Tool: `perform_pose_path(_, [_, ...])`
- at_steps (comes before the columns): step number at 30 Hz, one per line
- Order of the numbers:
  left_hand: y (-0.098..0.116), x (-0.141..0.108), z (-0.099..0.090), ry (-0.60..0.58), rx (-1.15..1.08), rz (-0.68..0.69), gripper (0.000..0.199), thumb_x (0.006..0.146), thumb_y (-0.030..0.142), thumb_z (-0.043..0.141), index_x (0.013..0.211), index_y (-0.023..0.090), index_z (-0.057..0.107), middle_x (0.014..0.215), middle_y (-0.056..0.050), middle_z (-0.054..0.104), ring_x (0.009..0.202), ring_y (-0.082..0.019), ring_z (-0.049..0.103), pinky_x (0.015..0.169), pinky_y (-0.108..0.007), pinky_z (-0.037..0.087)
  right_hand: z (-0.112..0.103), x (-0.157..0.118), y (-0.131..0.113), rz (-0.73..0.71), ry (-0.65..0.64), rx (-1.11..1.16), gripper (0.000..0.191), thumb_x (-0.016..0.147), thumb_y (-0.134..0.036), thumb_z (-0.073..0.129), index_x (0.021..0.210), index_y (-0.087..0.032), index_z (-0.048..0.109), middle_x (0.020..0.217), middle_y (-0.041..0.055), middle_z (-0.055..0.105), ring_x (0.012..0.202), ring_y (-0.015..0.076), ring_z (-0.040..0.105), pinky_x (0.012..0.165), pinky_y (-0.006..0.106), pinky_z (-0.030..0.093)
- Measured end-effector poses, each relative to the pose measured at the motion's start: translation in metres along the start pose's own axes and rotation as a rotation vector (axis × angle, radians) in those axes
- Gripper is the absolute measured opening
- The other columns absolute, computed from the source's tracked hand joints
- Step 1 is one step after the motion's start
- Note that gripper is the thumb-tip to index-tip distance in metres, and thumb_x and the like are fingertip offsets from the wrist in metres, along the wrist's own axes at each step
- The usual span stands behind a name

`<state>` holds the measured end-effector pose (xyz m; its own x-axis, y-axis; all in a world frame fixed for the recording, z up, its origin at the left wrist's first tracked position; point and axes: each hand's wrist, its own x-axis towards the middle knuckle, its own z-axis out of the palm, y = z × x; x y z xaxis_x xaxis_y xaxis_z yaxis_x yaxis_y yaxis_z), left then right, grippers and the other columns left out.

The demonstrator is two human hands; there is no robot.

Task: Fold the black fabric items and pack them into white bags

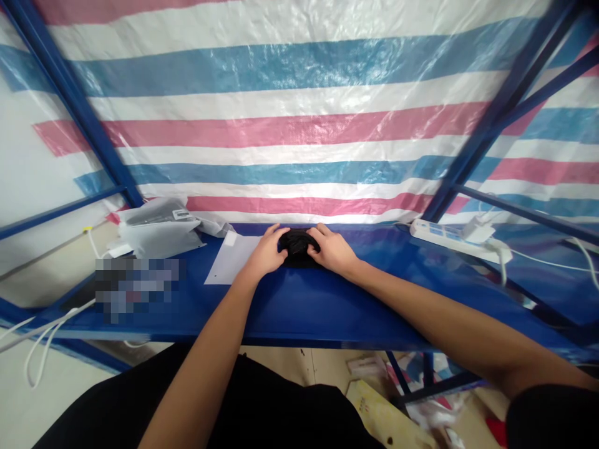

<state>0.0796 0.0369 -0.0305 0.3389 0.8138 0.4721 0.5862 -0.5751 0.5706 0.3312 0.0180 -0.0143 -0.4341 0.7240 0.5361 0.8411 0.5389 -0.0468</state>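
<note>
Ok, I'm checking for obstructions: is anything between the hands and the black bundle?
Nothing visible: the left hand and right hand already touch the black bundle, one at each side. The white sheet lies left of it on the blue table, partly hidden by the left hand.

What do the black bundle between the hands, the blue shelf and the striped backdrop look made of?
Black bundle: probably soft fabric, matte, judging by its folds; too dark to be sure. Blue shelf: likely painted metal, given its smooth, glossy reflections. Striped backdrop: apparently thin plastic sheeting, shiny, with crinkles catching light.
</note>
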Motion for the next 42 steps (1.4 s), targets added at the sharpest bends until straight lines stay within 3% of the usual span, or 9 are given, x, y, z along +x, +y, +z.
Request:
perform_pose_path(5, [0.013, -0.004, -0.008, 0.026, 0.026, 0.051, 0.063, 0.090, 0.001, 0.057, 0.150, 0.021, 0.064, 0.168, -0.014, 0.049, 0.158, -0.032, 0.047, 0.135, -0.055, 0.036, -0.007, -0.001, 0.001, -0.195, -0.073, 0.030, 0.030, 0.100, -0.024, 0.064, 0.130, -0.022, 0.065, 0.123, 0.0105, 0.067, 0.090, 0.0227, 0.067, 0.076, 0.031, 0.051])
perform_pose_path(11, [0.026, -0.014, -0.010, -0.186, 0.052, 0.249, 0.049, 0.099, 0.028, 0.071, 0.148, 0.026, 0.067, 0.158, -0.011, 0.062, 0.152, -0.033, 0.052, 0.129, -0.054, 0.045, -0.017, -0.004, 0.011, -0.355, -0.132, 0.157, 0.030, 0.104, -0.028, 0.065, 0.134, -0.022, 0.068, 0.120, 0.0122, 0.069, 0.109, 0.0279, 0.067, 0.091, 0.038, 0.058])
perform_pose_path(16, [0.018, -0.010, -0.014, -0.226, 0.037, 0.263, 0.042, 0.107, 0.016, 0.052, 0.142, 0.029, 0.072, 0.146, -0.007, 0.070, 0.134, -0.025, 0.068, 0.119, -0.046, 0.053, -0.032, -0.001, 0.027, -0.451, -0.237, 0.354, 0.036, 0.111, -0.039, 0.060, 0.142, -0.029, 0.073, 0.123, 0.0100, 0.072, 0.112, 0.0265, 0.070, 0.098, 0.039, 0.059])
perform_pose_path(21, [0.019, -0.012, -0.015, -0.245, 0.181, 0.245, 0.047, 0.105, 0.013, 0.052, 0.144, 0.035, 0.067, 0.147, -0.004, 0.066, 0.118, -0.024, 0.073, 0.104, -0.040, 0.059, -0.031, -0.010, 0.039, -0.455, -0.220, 0.330, 0.045, 0.114, -0.030, 0.050, 0.156, -0.032, 0.065, 0.128, 0.0100, 0.076, 0.110, 0.0244, 0.074, 0.098, 0.039, 0.060])
perform_pose_path(25, [0.013, -0.021, -0.014, -0.298, 0.193, 0.294, 0.043, 0.106, 0.013, 0.047, 0.131, 0.036, 0.074, 0.155, 0.001, 0.063, 0.135, -0.024, 0.066, 0.114, -0.040, 0.055, -0.031, -0.029, 0.043, -0.499, -0.207, 0.258, 0.044, 0.111, -0.035, 0.059, 0.154, -0.034, 0.067, 0.143, 0.0109, 0.073, 0.127, 0.0297, 0.070, 0.110, 0.048, 0.058])
perform_pose_path(28, [0.012, -0.027, -0.016, -0.280, 0.190, 0.378, 0.039, 0.105, 0.016, 0.052, 0.134, 0.030, 0.073, 0.159, -0.006, 0.061, 0.148, -0.026, 0.057, 0.123, -0.044, 0.049, -0.034, -0.038, 0.047, -0.508, -0.220, 0.267, 0.052, 0.106, -0.041, 0.069, 0.157, -0.034, 0.064, 0.153, 0.0103, 0.068, 0.139, 0.0319, 0.064, 0.116, 0.051, 0.054])
perform_pose_path(33, [0.027, -0.029, -0.017, -0.259, 0.255, 0.361, 0.030, 0.104, 0.041, 0.069, 0.130, 0.026, 0.071, 0.152, -0.009, 0.063, 0.139, -0.030, 0.063, 0.113, -0.045, 0.055, -0.029, -0.031, 0.049, -0.514, -0.201, 0.288, 0.038, 0.107, -0.026, 0.062, 0.143, -0.028, 0.075, 0.140, 0.0108, 0.076, 0.128, 0.0305, 0.071, 0.109, 0.050, 0.059])
perform_pose_path(38, [0.036, -0.027, -0.009, -0.194, 0.362, 0.333, 0.044, 0.099, 0.054, 0.076, 0.129, 0.024, 0.063, 0.141, -0.011, 0.066, 0.128, -0.035, 0.066, 0.113, -0.051, 0.050, -0.016, -0.019, 0.038, -0.265, -0.090, 0.417, 0.026, 0.093, -0.019, 0.068, 0.115, -0.023, 0.082, 0.107, 0.0076, 0.084, 0.093, 0.0254, 0.079, 0.088, 0.040, 0.063])
perform_pose_path(42, [0.038, -0.027, -0.005, -0.168, 0.436, 0.291, 0.028, 0.107, 0.037, 0.066, 0.130, 0.022, 0.060, 0.131, -0.012, 0.068, 0.119, -0.033, 0.068, 0.106, -0.049, 0.052, -0.010, -0.017, 0.037, 0.052, -0.140, 0.726, 0.017, 0.088, -0.028, 0.072, 0.102, -0.021, 0.079, 0.093, 0.0027, 0.082, 0.080, 0.0206, 0.076, 0.077, 0.033, 0.061])
